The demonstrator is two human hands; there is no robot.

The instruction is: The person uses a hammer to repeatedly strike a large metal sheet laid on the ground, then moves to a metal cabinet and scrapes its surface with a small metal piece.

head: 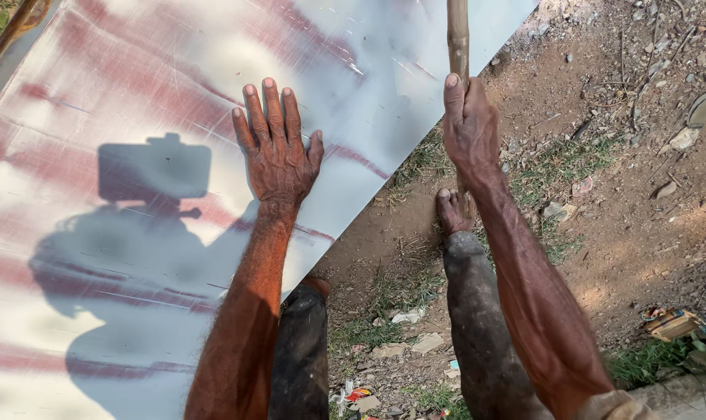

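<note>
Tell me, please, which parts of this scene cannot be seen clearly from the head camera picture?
- Wooden stick: its top is cut off by the upper frame edge; its lower end is hidden behind the right hand and forearm.
- Metal sheet: its full extent is cut off by the left, top and bottom edges.
- What lies under the sheet: hidden by the sheet, where the left hand rests flat.
- Small litter on the ground: too small to identify.

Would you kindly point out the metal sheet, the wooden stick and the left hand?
metal sheet (96,101), head view, bare shiny surface.
wooden stick (458,35), head view, shaft above the fist.
left hand (277,159), head view, back of the hand.
</note>
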